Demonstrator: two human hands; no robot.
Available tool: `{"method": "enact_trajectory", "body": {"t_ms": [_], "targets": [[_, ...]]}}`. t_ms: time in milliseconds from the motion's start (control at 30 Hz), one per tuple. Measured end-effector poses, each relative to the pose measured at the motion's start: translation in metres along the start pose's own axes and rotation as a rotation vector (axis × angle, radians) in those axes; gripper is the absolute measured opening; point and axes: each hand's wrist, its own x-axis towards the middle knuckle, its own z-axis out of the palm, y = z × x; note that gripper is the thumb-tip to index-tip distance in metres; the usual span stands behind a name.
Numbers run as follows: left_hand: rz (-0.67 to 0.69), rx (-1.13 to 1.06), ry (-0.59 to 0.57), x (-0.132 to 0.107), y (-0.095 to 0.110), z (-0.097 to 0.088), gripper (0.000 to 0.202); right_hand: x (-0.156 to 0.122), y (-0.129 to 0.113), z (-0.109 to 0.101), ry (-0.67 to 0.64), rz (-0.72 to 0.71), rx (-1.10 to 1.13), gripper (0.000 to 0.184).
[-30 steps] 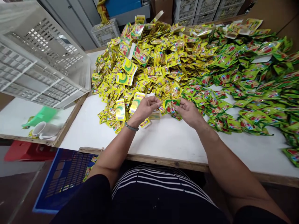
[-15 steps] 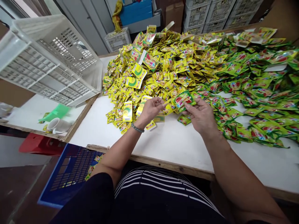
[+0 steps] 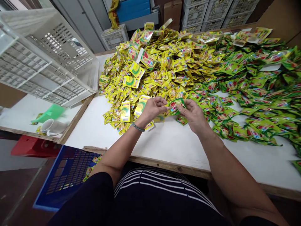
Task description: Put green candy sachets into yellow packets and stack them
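My right hand [image 3: 194, 114] pinches a green sachet [image 3: 176, 106] printed with red watermelon, thumb on its front. My left hand [image 3: 154, 110], a beaded bracelet on the wrist, is closed in a pinch at the sachet's left edge. Both hands are above the front of a heap of yellow sachets [image 3: 160, 75]. Another green sachet [image 3: 182, 120] lies on the white table just below the held one. Near my left hand are flat yellow printed cards [image 3: 125, 111] with a green fruit picture. Many green sachets [image 3: 258, 94] spread out to the right.
A white plastic crate [image 3: 68, 84] lies tipped at the left. Beside it are a white mug [image 3: 53, 127] and a green plastic piece [image 3: 50, 113]. A blue basket [image 3: 58, 172] with some sachets sits below the table edge. Stacked crates [image 3: 195, 14] stand at the back.
My hands have drawn closer together, the right one moving left with the green sachet. Its left edge now meets my left fingertips. The whole view has shifted slightly.
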Motion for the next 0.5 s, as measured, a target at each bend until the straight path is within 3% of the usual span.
{"method": "enact_trajectory", "body": {"t_ms": [100, 233, 300, 367, 500], "targets": [[0.123, 0.133, 0.002, 0.003, -0.002, 0.000, 0.040, 0.001, 0.002, -0.002, -0.022, 0.052, -0.125, 0.045], [0.336, 0.552, 0.327, -0.003, -0.008, -0.003, 0.046, 0.005, 0.007, -0.006, 0.175, 0.088, -0.242, 0.042], [0.323, 0.752, 0.479, -0.011, -0.015, -0.004, 0.057, 0.008, 0.011, -0.009, 0.251, 0.112, -0.234, 0.042], [0.268, 0.877, 0.543, -0.020, -0.025, -0.002, 0.068, 0.012, 0.019, -0.012, 0.254, 0.124, -0.306, 0.041], [0.127, 1.074, 0.497, -0.032, -0.045, 0.013, 0.087, 0.017, 0.038, -0.020, 0.166, -0.025, -0.561, 0.038]]}}
